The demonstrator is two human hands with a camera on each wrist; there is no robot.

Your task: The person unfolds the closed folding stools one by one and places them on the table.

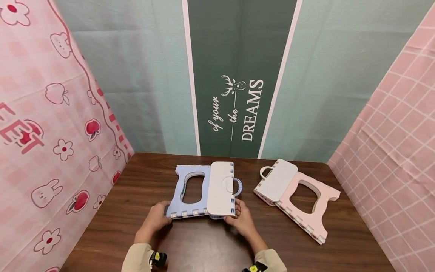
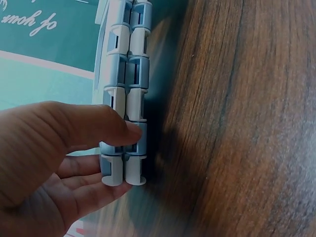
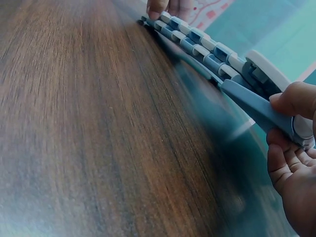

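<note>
Blue-and-white folding stool: lay folded roughly flat over the far middle of the table, its blue leg frame to the left and its white panel to the right; whether its underside touched the wood could not be told.
Left hand: was closed about the near left corner of the blue-and-white folding stool, thumb on the hinged near edge, other fingers behind.
Right hand: pinched the near right corner, thumb on the near side, other fingers curled round the right and under.
Blue handle: stuck out rightward from the white panel, beyond the right fingers.
Pink-and-white stool: lay folded on the right, slanting nearer toward its right end; its white handle faced the blue one, with a strip of wood between.
Green cloth: hung just behind the far edge, bounding that side.
Side cloths: a pink printed cloth closed in the left, a pink checked cloth the right.
Wrists: black devices sat by the beige sleeves.
</note>
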